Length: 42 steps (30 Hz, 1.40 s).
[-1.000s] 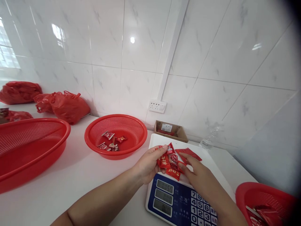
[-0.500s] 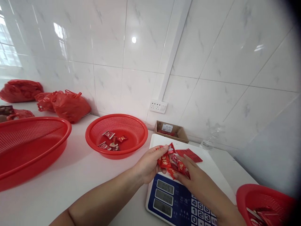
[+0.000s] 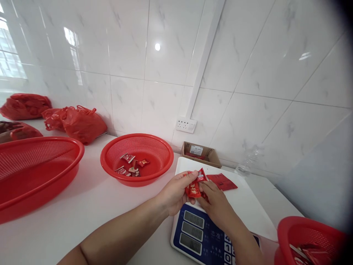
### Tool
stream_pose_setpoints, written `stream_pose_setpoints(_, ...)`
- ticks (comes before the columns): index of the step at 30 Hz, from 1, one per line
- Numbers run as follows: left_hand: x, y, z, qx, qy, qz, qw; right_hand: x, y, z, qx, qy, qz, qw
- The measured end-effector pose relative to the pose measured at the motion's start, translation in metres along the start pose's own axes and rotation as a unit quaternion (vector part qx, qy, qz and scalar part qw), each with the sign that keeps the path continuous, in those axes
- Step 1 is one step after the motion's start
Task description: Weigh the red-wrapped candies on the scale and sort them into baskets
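Note:
My left hand [image 3: 175, 193] and my right hand [image 3: 216, 200] meet over the white pan of a blue-faced digital scale [image 3: 242, 200]. Between them they clasp a bunch of small red candy packets [image 3: 194, 186]. My left thumb lies on top of the bunch and my right fingers curl against it from the right. A flat red pouch [image 3: 222, 181] lies on the scale pan just behind the hands.
A round red mesh basket [image 3: 139, 145] holding several candies sits left of the scale. A bigger red basket [image 3: 35, 173] is at far left, another [image 3: 309, 235] at bottom right. Red plastic bags [image 3: 79, 123], a cardboard box [image 3: 200, 152] and a clear bottle [image 3: 246, 162] line the tiled wall.
My right hand slid left across the scale pan and swept the loose packets together into the bunch at my left hand. The packets spread on the pan are now gathered.

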<state>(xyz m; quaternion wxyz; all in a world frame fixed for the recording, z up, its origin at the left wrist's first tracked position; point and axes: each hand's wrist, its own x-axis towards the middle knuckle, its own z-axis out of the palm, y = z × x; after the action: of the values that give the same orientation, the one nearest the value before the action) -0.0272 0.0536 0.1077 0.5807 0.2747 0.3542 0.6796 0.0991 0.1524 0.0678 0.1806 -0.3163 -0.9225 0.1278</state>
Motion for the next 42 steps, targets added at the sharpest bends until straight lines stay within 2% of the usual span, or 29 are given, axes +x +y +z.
stream_pose_setpoints(3,0.0,-0.001,0.0,0.011,-0.001,0.004,1.0,0.0,-0.001,-0.004,0.035,-0.002,-0.004,0.999)
stream_pose_setpoints(10,0.001,-0.002,0.0,0.01,0.006,0.001,1.0,0.001,0.001,-0.001,0.04,0.022,0.02,0.999)
stream_pose_setpoints(29,0.001,-0.002,-0.002,0.008,0.003,0.002,1.0,0.002,0.012,0.009,0.02,0.075,-0.013,0.997)
stream_pose_setpoints(32,0.0,-0.001,-0.001,0.006,0.005,0.0,1.0,0.004,0.019,0.007,0.013,0.085,0.015,0.996)
stream_pose_setpoints(36,-0.001,0.0,0.001,0.004,0.008,-0.005,1.0,0.007,0.036,0.001,-0.008,0.096,0.107,0.99)
stream_pose_setpoints(39,0.0,0.0,0.001,0.003,0.004,-0.007,1.0,0.006,0.045,-0.002,-0.014,0.077,0.175,0.982)
stream_pose_setpoints(42,0.001,-0.002,0.001,0.002,0.003,-0.005,1.0,0.005,0.049,0.0,-0.015,0.049,0.204,0.978)
